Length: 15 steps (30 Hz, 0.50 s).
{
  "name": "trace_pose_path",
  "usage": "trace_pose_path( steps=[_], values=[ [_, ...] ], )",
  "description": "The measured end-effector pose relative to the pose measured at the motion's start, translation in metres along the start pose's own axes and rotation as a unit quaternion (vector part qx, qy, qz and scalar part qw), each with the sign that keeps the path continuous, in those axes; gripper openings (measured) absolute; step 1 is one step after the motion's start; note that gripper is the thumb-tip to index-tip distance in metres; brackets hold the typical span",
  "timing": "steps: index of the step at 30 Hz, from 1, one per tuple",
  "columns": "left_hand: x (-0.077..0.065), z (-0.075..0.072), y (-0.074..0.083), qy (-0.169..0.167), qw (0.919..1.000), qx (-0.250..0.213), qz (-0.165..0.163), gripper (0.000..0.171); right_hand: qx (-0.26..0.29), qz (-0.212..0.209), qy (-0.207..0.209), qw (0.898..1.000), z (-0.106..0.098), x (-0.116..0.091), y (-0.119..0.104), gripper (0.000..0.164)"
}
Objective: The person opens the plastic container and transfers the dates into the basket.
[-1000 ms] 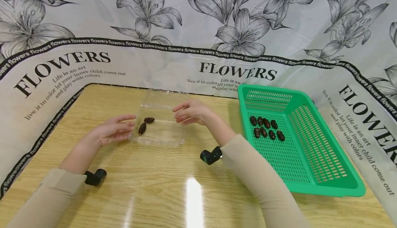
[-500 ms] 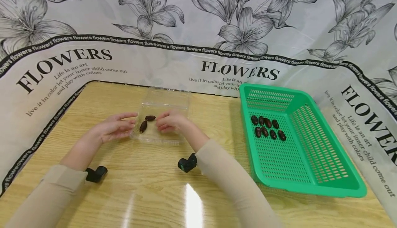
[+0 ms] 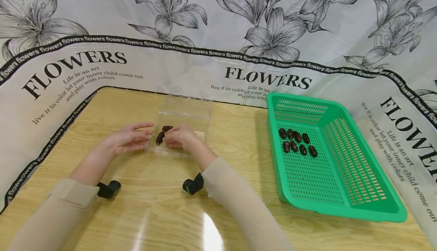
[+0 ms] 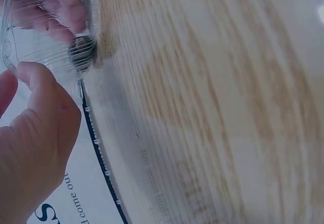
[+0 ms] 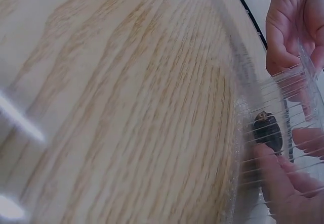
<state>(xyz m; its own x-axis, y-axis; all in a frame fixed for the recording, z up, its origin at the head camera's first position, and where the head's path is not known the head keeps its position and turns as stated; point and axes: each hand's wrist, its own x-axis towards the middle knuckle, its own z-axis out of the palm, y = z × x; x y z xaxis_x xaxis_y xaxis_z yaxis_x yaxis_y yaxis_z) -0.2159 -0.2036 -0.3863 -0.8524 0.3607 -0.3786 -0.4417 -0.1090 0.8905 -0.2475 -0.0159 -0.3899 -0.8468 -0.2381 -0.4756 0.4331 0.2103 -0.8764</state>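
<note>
A clear plastic box [image 3: 184, 108] sits on the table with its lid raised at the back. Inside, near its left wall, lie two dark dates, the nearer date [image 3: 160, 138] and the farther date [image 3: 167, 128], which the fingers partly cover. My left hand [image 3: 131, 139] pinches the box's left edge between thumb and fingers; the left wrist view has this grip [image 4: 40, 113] at the rim. My right hand [image 3: 181, 137] is inside the box, its fingertips right at the dates. Through the ribbed wall in the right wrist view, its thumb [image 5: 273, 168] touches or nearly touches a date [image 5: 268, 130].
A green perforated basket [image 3: 317, 179] stands to the right on the wooden table [image 3: 153, 213], with several dates [image 3: 297, 137] in two rows at its left side. A flower-printed cloth [image 3: 218, 57] hangs behind and beside the table.
My right hand has come from the box's right edge leftward and down into it, up to the dates. My left hand has stayed at the box's left edge.
</note>
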Motion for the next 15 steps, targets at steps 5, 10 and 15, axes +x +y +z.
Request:
trace_pose_path(
  steps=[5,10,15],
  values=[
    [0.0022,0.0016,0.0004,0.001,1.0,0.008,-0.002,0.069,0.016,-0.003,0.008,1.0,0.0028,0.0008,0.001,0.026],
    [0.0016,0.0029,0.0001,-0.003,0.9999,0.009,-0.006,0.068,0.02,0.003,0.006,1.0,0.0067,0.0029,0.0047,0.031],
    [0.0023,0.0018,-0.0006,-0.004,1.0,0.009,0.001,0.068,0.017,-0.006,0.018,1.0,0.01,0.0033,0.004,0.031]
  ],
)
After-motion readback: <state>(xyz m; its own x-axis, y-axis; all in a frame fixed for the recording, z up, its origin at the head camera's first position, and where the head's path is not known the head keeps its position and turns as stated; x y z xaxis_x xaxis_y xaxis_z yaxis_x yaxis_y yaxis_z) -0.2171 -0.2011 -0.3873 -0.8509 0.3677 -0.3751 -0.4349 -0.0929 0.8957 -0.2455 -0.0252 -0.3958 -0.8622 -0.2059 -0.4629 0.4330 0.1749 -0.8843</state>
